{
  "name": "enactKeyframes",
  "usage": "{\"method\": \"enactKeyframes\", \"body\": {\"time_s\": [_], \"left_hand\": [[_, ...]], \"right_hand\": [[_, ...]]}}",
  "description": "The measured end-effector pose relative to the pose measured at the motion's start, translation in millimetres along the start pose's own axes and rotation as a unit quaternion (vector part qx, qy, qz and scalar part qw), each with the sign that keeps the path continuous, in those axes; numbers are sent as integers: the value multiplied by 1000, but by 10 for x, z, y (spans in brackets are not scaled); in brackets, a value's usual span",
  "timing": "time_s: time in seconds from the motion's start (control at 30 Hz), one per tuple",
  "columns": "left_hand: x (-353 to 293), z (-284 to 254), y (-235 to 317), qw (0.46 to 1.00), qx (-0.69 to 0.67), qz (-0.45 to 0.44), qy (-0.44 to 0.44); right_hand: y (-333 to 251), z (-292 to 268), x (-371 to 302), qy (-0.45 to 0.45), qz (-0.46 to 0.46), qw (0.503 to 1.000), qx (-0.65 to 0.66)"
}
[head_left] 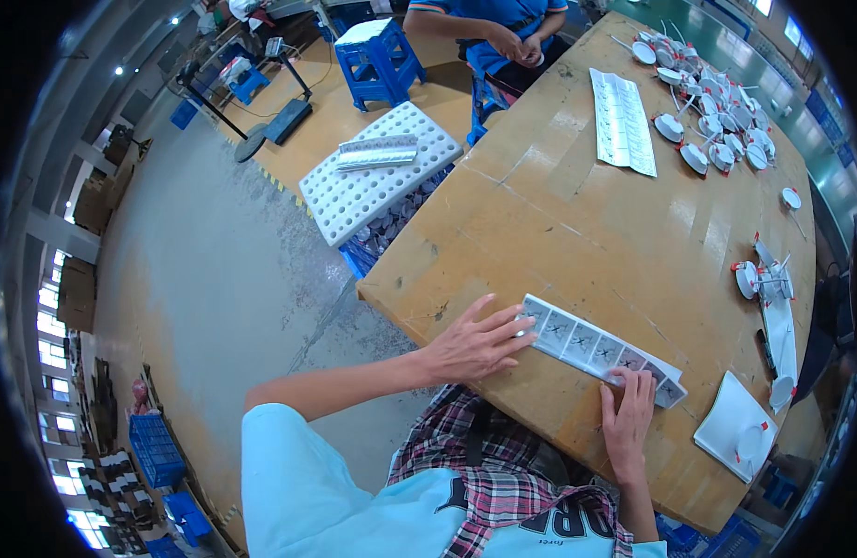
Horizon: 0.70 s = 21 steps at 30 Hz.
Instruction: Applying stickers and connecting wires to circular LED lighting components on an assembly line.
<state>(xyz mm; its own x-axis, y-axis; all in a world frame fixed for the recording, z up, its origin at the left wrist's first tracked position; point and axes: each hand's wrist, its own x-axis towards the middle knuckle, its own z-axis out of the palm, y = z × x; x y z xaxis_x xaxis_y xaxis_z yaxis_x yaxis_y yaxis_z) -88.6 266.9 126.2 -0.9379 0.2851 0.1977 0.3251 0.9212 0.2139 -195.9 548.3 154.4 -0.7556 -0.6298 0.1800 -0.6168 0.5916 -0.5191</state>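
A long white strip (581, 344) lies aslant near the table's front edge. Square cells with dark markings run along it, perhaps folded card or a shallow tray; I cannot tell which. My left hand (480, 342) rests at its left end, fingers stretched out and slightly spread, the tips touching it. Toward the right end, my right hand (630, 414) has its fingers bent together over the strip, with the thumb at the near side. What lies under those fingertips is hidden. A pale corner sticks out from beneath the strip's far right side.
White round lamp-like fittings (717, 112) with wires pile at the far right of the brown table (540, 223). A silvery sheet (624, 121) lies beside them. Right of me are a white pad (726, 423) and black pen (765, 349). A perforated white board (354, 200) stands left; a co-worker (512, 37) sits beyond.
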Motion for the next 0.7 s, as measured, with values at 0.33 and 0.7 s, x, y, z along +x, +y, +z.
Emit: {"method": "enactKeyframes", "body": {"time_s": [0.33,0.7], "left_hand": [[-288,-329,-20,996,55,-5,-67],[185,-305,418,997,-61,29,-46]], "right_hand": [[82,18,44,-20,32,999,-23],[157,53,3,0,-6,997,-83]]}}
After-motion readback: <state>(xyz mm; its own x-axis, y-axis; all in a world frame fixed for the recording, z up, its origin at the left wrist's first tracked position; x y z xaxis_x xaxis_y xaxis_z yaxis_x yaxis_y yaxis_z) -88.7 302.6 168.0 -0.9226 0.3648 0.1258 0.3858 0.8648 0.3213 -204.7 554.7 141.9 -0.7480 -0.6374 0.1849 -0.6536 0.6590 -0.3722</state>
